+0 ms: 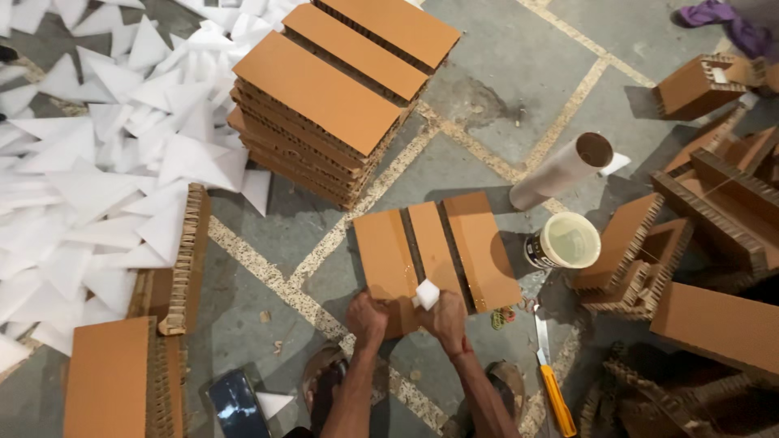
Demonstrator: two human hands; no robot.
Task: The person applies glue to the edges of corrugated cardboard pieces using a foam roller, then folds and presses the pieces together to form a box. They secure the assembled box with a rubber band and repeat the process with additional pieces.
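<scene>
A grooved brown honeycomb-cardboard panel (479, 243) lies on the floor in front of me, split by two slots into three strips. My left hand (367, 315) is closed on the panel's near edge at its left strip. My right hand (446, 319) pinches a small white foam piece (427, 293) at the near end of one slot. Both forearms reach in from the bottom of the view.
A tall stack of like panels (324, 97) stands behind. White foam triangles (89, 162) cover the floor at left. A cardboard tube (560, 170), a glue tub (568, 241), a yellow-handled knife (552, 381), folded cardboard pieces (714, 211) at right, a phone (237, 403) near my feet.
</scene>
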